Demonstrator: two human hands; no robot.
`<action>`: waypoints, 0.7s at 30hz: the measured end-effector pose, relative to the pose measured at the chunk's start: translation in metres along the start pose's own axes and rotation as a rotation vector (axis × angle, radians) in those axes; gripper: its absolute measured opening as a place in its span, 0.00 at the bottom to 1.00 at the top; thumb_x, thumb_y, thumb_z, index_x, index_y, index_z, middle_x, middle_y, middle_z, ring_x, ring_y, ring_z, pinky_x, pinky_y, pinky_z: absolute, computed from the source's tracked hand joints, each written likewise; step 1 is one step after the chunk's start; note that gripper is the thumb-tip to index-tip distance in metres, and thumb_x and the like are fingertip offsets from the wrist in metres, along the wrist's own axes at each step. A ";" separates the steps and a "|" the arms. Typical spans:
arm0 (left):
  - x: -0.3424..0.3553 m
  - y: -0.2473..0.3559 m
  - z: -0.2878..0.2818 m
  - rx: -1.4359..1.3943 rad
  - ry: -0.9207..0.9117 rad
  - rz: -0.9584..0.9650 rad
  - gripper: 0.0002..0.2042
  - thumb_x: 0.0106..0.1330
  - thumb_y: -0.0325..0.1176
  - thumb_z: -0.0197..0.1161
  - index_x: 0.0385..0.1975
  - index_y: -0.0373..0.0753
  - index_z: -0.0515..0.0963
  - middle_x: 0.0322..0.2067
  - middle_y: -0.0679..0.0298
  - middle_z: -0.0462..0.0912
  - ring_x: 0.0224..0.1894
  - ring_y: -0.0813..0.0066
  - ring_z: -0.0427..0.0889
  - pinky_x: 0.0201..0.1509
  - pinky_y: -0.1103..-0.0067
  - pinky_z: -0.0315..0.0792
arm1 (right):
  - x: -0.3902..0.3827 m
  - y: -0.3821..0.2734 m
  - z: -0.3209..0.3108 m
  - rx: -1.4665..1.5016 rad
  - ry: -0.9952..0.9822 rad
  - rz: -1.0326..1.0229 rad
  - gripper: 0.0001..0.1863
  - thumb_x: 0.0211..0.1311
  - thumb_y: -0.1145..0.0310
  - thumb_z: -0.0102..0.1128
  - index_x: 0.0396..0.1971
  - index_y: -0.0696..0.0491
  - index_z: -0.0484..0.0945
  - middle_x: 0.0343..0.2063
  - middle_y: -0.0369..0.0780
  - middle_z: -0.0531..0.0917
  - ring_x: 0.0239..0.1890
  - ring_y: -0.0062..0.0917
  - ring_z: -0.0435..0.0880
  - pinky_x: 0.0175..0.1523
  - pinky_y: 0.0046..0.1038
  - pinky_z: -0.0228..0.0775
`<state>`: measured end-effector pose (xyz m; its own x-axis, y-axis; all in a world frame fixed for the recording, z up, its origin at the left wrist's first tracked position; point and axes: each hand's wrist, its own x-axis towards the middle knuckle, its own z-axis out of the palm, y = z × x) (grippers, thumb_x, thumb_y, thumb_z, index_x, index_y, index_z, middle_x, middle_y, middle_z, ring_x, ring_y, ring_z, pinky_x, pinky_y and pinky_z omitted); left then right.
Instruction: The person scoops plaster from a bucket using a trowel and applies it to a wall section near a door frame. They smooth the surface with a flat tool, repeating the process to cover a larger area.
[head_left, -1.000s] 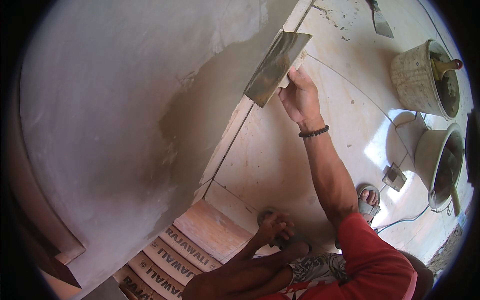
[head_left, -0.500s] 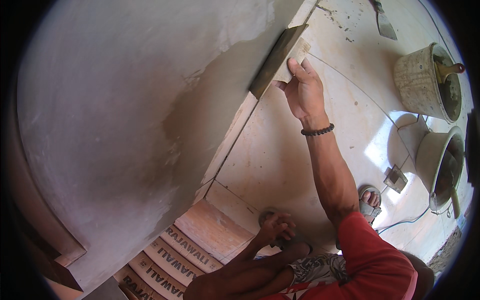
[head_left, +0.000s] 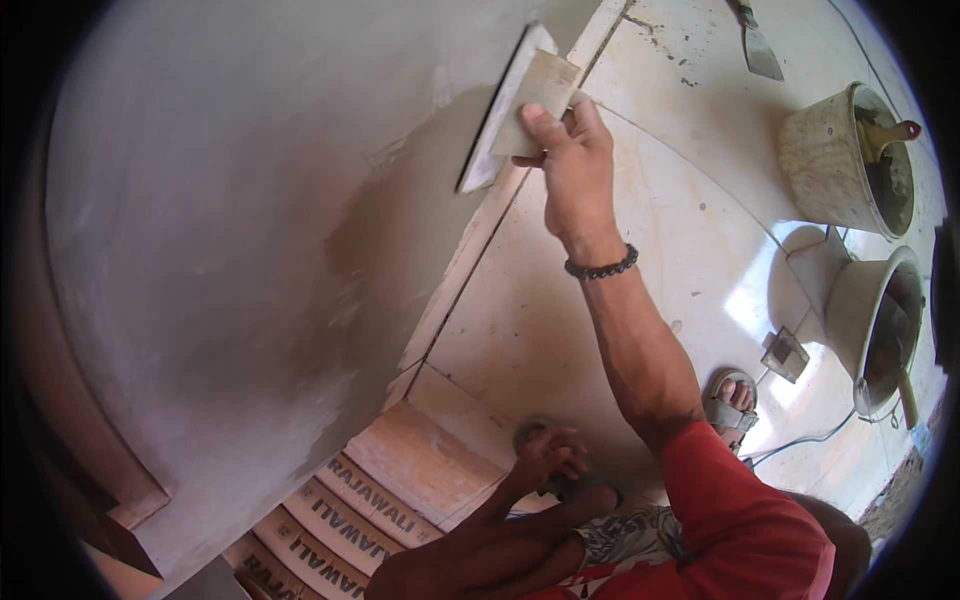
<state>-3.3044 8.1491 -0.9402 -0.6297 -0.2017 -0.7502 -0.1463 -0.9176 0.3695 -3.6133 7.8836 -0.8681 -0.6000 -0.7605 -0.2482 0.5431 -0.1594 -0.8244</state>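
Note:
My right hand grips a plastering float, thumb over its pale block and fingers behind. The float stands tilted close to the low part of the grey plastered wall, beside a darker damp patch. Whether its whole face touches the wall cannot be made out. My left hand hangs near my bent knee, fingers loosely apart and holding nothing. A dark bead bracelet circles my right wrist.
On the tiled floor to the right stand a bucket with a brush and a basin holding a tool. A scraper lies far right, a small square block nearer. Stacked printed sacks or boxes sit near left.
My right hand has moved left with the float, onto the wall side of the floor edge. The float has turned, showing more of its pale back. My left hand stays put.

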 end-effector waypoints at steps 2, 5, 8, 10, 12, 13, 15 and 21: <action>0.000 0.002 0.001 0.014 0.012 -0.016 0.19 0.68 0.32 0.53 0.57 0.35 0.61 0.44 0.48 0.75 0.40 0.58 0.83 0.40 0.70 0.80 | -0.022 -0.007 0.015 -0.038 -0.077 -0.134 0.23 0.63 0.67 0.57 0.55 0.61 0.65 0.44 0.41 0.78 0.44 0.22 0.77 0.46 0.24 0.72; 0.000 0.008 0.000 0.071 0.016 -0.052 0.20 0.68 0.33 0.54 0.56 0.35 0.61 0.43 0.48 0.75 0.40 0.58 0.83 0.40 0.71 0.80 | -0.051 -0.010 0.022 0.032 -0.171 -0.287 0.26 0.63 0.66 0.58 0.57 0.62 0.64 0.44 0.41 0.76 0.46 0.21 0.76 0.49 0.22 0.70; 0.001 0.015 -0.001 0.120 0.011 -0.071 0.20 0.68 0.34 0.55 0.56 0.35 0.61 0.43 0.48 0.75 0.40 0.58 0.83 0.39 0.71 0.81 | -0.048 -0.008 -0.008 0.241 -0.127 -0.156 0.26 0.62 0.63 0.59 0.54 0.62 0.65 0.41 0.37 0.76 0.42 0.18 0.74 0.46 0.19 0.68; 0.002 0.013 0.000 0.097 0.015 -0.061 0.20 0.68 0.35 0.55 0.56 0.35 0.61 0.43 0.48 0.76 0.39 0.59 0.83 0.39 0.71 0.81 | -0.024 0.006 -0.041 0.317 -0.062 0.012 0.22 0.67 0.69 0.49 0.59 0.60 0.62 0.50 0.41 0.76 0.51 0.27 0.76 0.54 0.33 0.70; 0.003 0.013 0.005 0.087 0.021 -0.057 0.20 0.68 0.35 0.55 0.56 0.35 0.61 0.43 0.48 0.76 0.39 0.59 0.83 0.39 0.71 0.81 | 0.005 0.028 -0.067 0.346 -0.045 0.097 0.22 0.68 0.68 0.49 0.58 0.59 0.63 0.48 0.40 0.77 0.49 0.26 0.77 0.52 0.32 0.71; 0.002 0.014 0.006 0.085 0.031 -0.055 0.20 0.68 0.35 0.55 0.56 0.35 0.61 0.43 0.48 0.76 0.39 0.59 0.83 0.39 0.71 0.81 | 0.015 0.035 -0.072 0.363 -0.037 0.141 0.21 0.68 0.68 0.49 0.58 0.59 0.63 0.47 0.40 0.77 0.48 0.25 0.77 0.51 0.32 0.71; 0.000 0.013 0.005 0.070 0.039 -0.045 0.20 0.68 0.34 0.55 0.56 0.35 0.61 0.43 0.48 0.75 0.39 0.58 0.83 0.39 0.71 0.81 | 0.022 0.034 -0.060 0.328 -0.065 0.130 0.21 0.68 0.68 0.49 0.58 0.58 0.64 0.46 0.39 0.77 0.45 0.23 0.78 0.49 0.29 0.72; 0.000 0.010 0.003 0.049 0.039 -0.041 0.21 0.68 0.34 0.55 0.56 0.35 0.60 0.43 0.48 0.75 0.40 0.57 0.83 0.39 0.70 0.80 | -0.014 -0.004 -0.002 0.043 -0.159 -0.187 0.27 0.63 0.66 0.57 0.59 0.60 0.63 0.45 0.39 0.79 0.43 0.23 0.79 0.49 0.26 0.72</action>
<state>-3.3082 8.1410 -0.9347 -0.5924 -0.1788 -0.7856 -0.2092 -0.9075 0.3643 -3.6083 7.8966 -0.8629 -0.5942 -0.8043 -0.0073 0.4580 -0.3308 -0.8251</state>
